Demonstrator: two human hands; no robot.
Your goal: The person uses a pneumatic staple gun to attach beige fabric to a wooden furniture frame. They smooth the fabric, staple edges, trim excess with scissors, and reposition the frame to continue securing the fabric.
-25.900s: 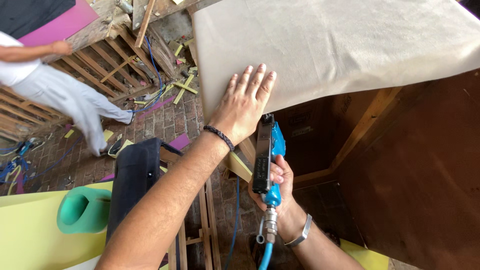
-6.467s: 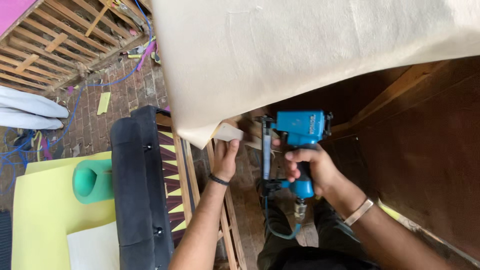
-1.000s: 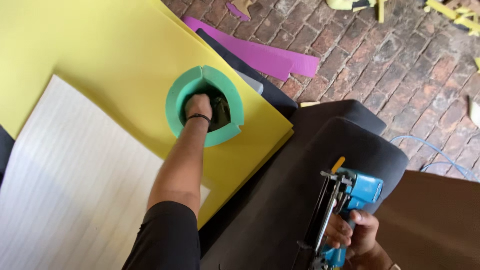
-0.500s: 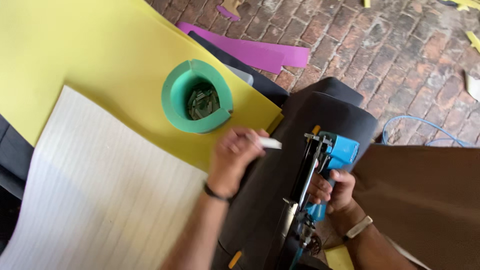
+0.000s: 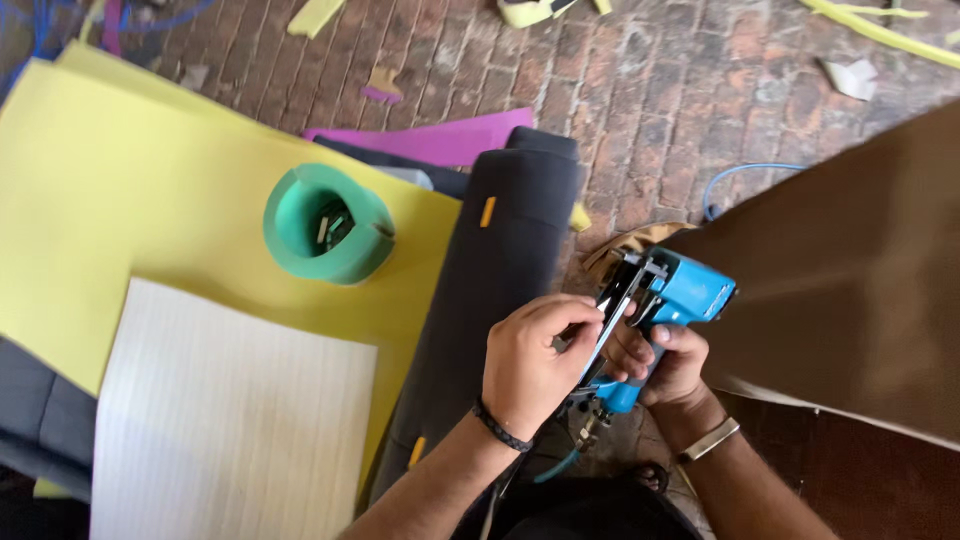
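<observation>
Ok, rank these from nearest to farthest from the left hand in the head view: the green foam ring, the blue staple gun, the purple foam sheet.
Measured from the left hand:
1. Blue staple gun: touching, fingers on its magazine, just to the right.
2. Green foam ring: up and to the left, on the yellow foam sheet.
3. Purple foam sheet: farther up, on the brick floor.

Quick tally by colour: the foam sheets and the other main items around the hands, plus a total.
Yellow foam sheet: 1
Purple foam sheet: 1
White ribbed sheet: 1
Green foam ring holder: 1
Dark grey padded cushion: 1
Blue pneumatic staple gun: 1, gripped by right hand, left hand at its magazine
Total: 6
</observation>
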